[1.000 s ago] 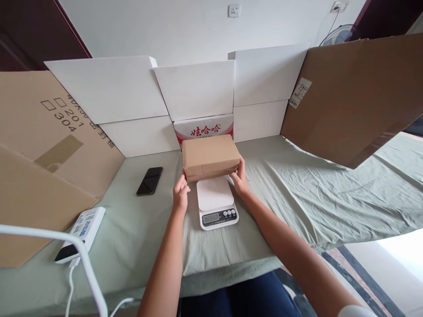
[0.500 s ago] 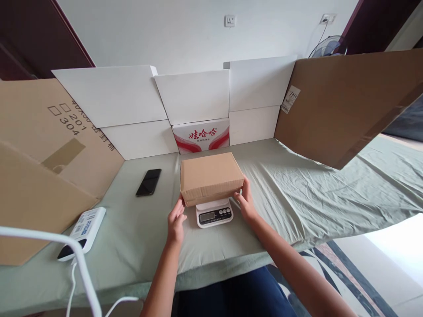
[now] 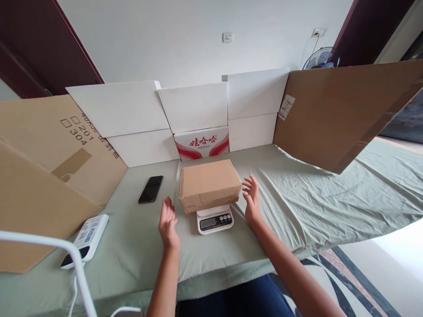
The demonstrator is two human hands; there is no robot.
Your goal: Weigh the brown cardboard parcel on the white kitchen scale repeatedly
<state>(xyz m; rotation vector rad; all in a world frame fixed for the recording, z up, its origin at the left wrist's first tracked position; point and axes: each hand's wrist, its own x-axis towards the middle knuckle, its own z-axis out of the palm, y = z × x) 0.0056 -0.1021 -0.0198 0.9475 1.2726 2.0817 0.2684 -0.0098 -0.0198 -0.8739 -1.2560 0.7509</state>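
A closed brown cardboard box [image 3: 209, 182] rests on top of a small white kitchen scale [image 3: 216, 222]. The box covers the scale's platform, while its grey display and round buttons show in front. My left hand [image 3: 168, 224] is raised to the left of the box, apart from it, with the fingers stretched and nothing in them. On the other side, my right hand [image 3: 252, 199] is open beside the box's right end, its fingers spread and holding nothing. A narrow gap shows between that hand and the box.
A black phone [image 3: 150, 189] lies to the left on the green cloth [image 3: 132, 246]. Nearer the left edge are a white device [image 3: 86, 240] with a cable and a curved white tube [image 3: 77, 259]. White panels [image 3: 194, 105] and brown cardboard sheets [image 3: 333, 114] wall the back and sides.
Both hands have let go of the box and moved outward, the left to the left and the right to the right. The box stays on the scale. The camera view has tilted slightly upward.
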